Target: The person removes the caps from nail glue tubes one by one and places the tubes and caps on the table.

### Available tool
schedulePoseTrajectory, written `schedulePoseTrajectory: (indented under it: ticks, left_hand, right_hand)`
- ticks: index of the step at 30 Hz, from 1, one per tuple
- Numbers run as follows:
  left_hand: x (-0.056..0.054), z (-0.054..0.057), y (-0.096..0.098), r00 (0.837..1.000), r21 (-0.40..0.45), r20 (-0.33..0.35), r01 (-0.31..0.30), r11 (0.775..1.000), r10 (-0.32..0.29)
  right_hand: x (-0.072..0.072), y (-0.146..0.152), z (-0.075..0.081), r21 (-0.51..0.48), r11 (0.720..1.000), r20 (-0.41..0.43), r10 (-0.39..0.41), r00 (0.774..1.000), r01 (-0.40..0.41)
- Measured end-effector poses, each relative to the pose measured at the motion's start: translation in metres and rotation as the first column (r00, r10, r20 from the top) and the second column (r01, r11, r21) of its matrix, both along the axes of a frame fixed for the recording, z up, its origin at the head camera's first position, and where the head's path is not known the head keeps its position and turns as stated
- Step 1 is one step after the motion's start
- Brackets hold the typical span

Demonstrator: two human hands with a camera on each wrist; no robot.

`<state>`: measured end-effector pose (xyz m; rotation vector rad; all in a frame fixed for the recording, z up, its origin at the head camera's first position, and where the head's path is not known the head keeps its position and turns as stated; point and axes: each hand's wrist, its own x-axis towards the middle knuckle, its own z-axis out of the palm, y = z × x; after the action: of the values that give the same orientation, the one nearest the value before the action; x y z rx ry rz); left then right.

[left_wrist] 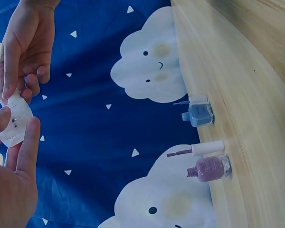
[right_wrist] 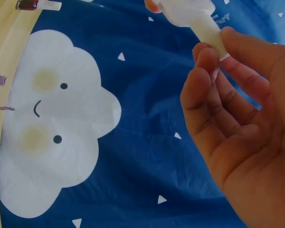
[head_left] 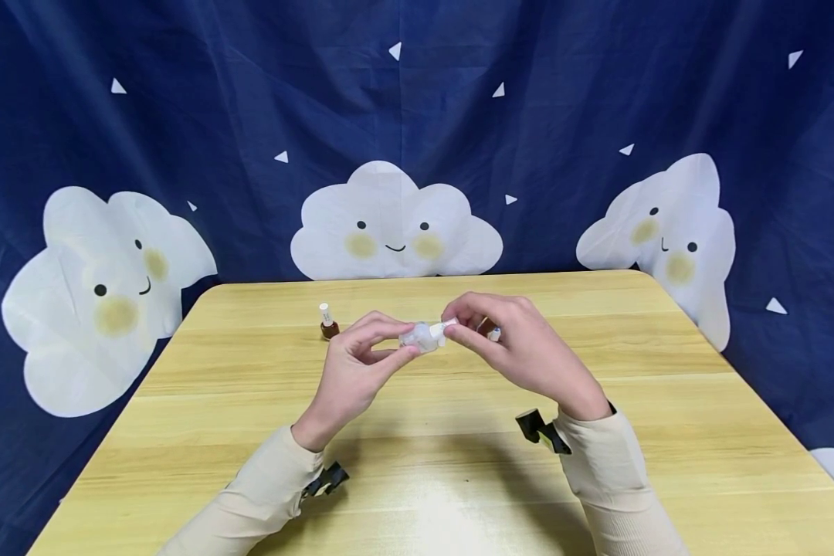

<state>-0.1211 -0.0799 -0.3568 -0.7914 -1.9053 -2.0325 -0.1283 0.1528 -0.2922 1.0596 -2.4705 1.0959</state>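
Observation:
My left hand (head_left: 357,363) pinches a small whitish nail polish bottle (head_left: 422,337) between thumb and fingers, above the table. The bottle lies tilted in the air, its neck pointing to the right. With thumb and fingertips my right hand (head_left: 521,344) pinches the white cap (right_wrist: 210,35) at the bottle's neck. Whether the cap is screwed tight or loose I cannot tell. In the left wrist view the whitish bottle (left_wrist: 16,121) shows between both hands, partly covered by fingers.
A dark red polish bottle (head_left: 330,330) with a white cap stands at the table's (head_left: 250,401) back left. A blue polish bottle (left_wrist: 200,115) and a purple one (left_wrist: 210,169) stand uncapped, white brush caps (left_wrist: 208,148) beside them. A blue cloud-patterned curtain (head_left: 403,100) hangs behind.

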Motion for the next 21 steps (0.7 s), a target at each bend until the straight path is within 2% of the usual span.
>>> schedulePoseTrajectory:
  ticks: [11,21]
  left_hand:
    - [0.0,0.0016,-0.0004,1.0,0.006,-0.01,-0.005,1.0,0.005]
    - [0.0004,0.0019,-0.0016,1.0,0.004,-0.002,-0.003,1.0,0.003]
  right_hand:
    - [0.0015,-0.0001,0.0011,0.002,0.999,0.035,-0.034,0.999,0.034]
    - [0.0005,-0.0002,0.0004,-0.006,0.999,0.017,-0.034,0.999,0.034]
